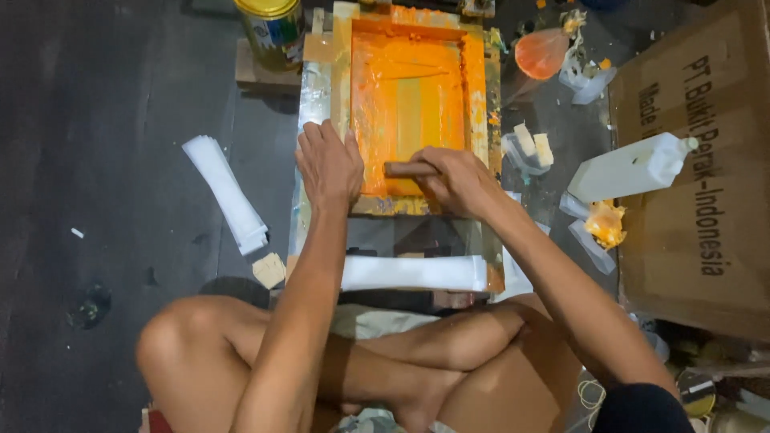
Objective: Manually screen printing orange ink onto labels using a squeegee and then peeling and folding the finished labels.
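- Fingers [449, 172] of the right hand [457, 180] are clenched round a brown wooden squeegee handle [409, 169], at the lower middle of the orange printing screen [409, 104].
- Left hand [329, 164] lies flat with fingers released and spread, pressing the screen's left frame edge.
- Screen sits at the upper centre of the frame, on the floor [120, 160]; its mesh is wet with orange ink, likely slippery and easily dented, while the frame looks stiff, so the frame is the safer place to hold.
- White strip [413, 273] lies just below the screen, likely light and floppy.
- Room is tight on the right: white bottle [630, 168] and cardboard box [698, 160]; a paint can [273, 28] stands near the upper-left corner; the left is open apart from white sheets [224, 192].
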